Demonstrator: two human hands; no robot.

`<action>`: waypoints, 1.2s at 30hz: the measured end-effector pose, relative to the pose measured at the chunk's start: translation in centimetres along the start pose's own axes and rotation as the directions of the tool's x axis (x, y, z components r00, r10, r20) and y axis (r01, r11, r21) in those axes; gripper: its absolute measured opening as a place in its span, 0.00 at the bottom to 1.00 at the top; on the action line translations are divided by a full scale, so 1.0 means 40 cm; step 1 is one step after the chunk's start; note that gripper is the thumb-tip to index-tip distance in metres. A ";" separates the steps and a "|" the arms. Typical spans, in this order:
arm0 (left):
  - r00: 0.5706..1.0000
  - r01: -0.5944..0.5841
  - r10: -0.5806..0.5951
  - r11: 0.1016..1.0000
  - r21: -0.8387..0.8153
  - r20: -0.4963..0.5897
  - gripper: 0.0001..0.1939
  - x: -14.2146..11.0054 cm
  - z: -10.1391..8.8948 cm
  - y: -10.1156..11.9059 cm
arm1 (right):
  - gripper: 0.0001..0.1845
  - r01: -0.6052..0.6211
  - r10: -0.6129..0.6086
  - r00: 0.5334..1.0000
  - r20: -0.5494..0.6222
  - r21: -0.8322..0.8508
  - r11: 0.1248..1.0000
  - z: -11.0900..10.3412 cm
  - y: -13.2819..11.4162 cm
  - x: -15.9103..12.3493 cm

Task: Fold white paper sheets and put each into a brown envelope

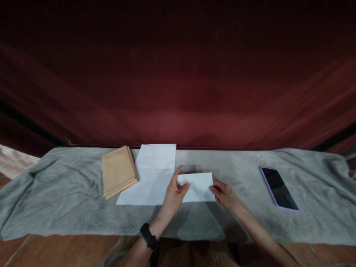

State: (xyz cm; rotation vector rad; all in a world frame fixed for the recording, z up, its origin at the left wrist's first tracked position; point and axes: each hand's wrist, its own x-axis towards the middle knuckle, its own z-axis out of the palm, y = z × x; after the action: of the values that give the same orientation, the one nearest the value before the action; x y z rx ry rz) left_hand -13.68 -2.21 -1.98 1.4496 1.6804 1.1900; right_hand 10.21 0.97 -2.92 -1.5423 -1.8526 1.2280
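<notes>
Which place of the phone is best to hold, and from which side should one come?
Probably across the middle of the phone, by its long edges, coming from above: it lies flat on the cloth, and nothing blocks those edges.

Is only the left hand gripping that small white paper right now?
No, the left hand and the right hand grip the small white paper at opposite ends.

Envelopes point(118, 170) leftmost, overlapping sheets point(155, 159), held paper point(198, 187) right of these, phone point(280, 188) farthest right, cloth point(63, 193) beneath all
</notes>
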 end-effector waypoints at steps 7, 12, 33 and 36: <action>0.963 -0.254 0.268 0.876 0.410 0.023 0.33 -0.023 0.025 -0.035 | 0.11 0.067 -0.087 0.989 -0.118 -0.165 0.984 0.044 0.020 0.011; 0.938 -0.320 0.310 0.601 0.733 0.155 0.31 -0.054 0.032 -0.008 | 0.29 0.095 -0.178 0.957 -0.230 -0.331 0.939 0.069 0.047 -0.001; 0.889 -0.455 0.323 0.535 0.712 0.326 0.30 -0.116 0.107 -0.016 | 0.26 0.360 -0.552 0.831 -0.064 -0.694 0.623 0.133 0.006 -0.035; 0.876 -0.482 0.303 0.511 0.712 0.375 0.29 -0.107 0.100 -0.012 | 0.28 0.353 -0.556 0.830 -0.042 -0.733 0.582 0.162 0.021 -0.040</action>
State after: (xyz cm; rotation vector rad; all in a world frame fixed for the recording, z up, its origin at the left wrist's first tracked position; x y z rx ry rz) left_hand -9.44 -5.44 -4.48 2.5282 1.8693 0.3911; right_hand 6.08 -2.82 -6.62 -1.2894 -2.4507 0.0184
